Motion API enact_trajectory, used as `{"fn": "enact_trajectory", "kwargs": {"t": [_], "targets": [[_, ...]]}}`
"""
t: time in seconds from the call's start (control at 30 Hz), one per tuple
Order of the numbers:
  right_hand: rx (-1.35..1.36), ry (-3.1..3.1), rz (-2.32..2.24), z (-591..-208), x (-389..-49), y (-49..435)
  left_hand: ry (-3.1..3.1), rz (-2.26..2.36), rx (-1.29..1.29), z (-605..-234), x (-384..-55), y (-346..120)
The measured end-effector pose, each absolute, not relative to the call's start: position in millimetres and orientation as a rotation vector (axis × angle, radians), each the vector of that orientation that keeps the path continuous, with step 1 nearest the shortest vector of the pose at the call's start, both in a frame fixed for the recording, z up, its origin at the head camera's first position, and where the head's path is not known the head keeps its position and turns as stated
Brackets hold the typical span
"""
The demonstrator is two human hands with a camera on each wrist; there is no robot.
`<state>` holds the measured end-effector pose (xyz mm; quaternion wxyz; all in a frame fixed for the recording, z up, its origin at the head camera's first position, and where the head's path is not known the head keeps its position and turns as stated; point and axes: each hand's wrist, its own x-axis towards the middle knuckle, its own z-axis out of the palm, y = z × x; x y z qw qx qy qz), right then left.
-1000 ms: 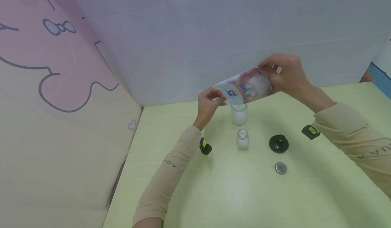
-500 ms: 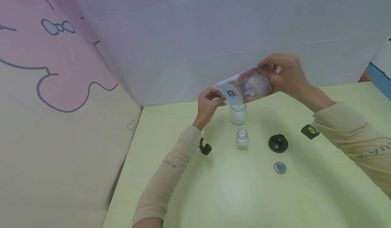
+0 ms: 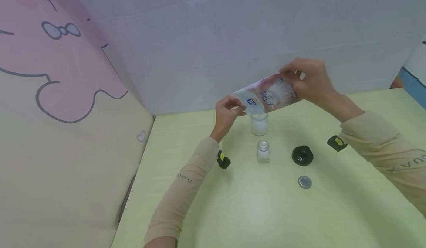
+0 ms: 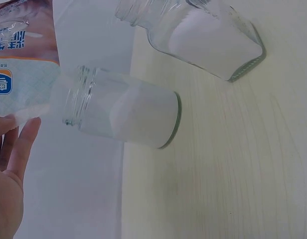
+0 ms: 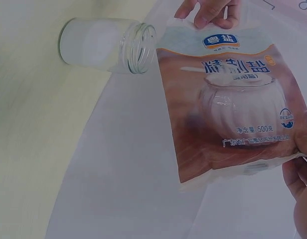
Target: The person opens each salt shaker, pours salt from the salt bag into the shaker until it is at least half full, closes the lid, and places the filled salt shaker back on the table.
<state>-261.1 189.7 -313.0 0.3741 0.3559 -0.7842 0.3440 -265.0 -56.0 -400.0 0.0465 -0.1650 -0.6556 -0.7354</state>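
Observation:
A printed salt bag (image 3: 266, 94) slants over a round glass jar (image 3: 259, 126), its lower left end at the jar's mouth. My left hand (image 3: 227, 113) pinches that low end between thumb and fingers. Higher on the right, my right hand (image 3: 313, 78) grips the bag's other end. In the left wrist view, a faint whitish blur lies between the bag (image 4: 29, 84) and the jar's mouth, and white salt (image 4: 138, 114) partly fills the jar. In the right wrist view the bag's printed front (image 5: 238, 109) faces the camera.
Nearer on the pale table (image 3: 233, 211) stands a small square glass jar (image 3: 263, 152) of white salt without a lid. To its right lie a black knobbed lid (image 3: 302, 155) and a flat silver lid (image 3: 304, 182). A white wall covering (image 3: 199, 55) rises behind.
Both hands hold the bag in the same tilted pose. Only the head view has shifted very slightly, so the table items appear a little further left.

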Motion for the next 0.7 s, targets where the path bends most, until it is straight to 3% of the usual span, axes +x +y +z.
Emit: {"fn": "enact_trajectory", "kwargs": {"t": [0.7], "targets": [[0.918,-2.027,0.860,-312,-260,190,-1.941,-2.264,-0.473,-424,-280,-53]]}}
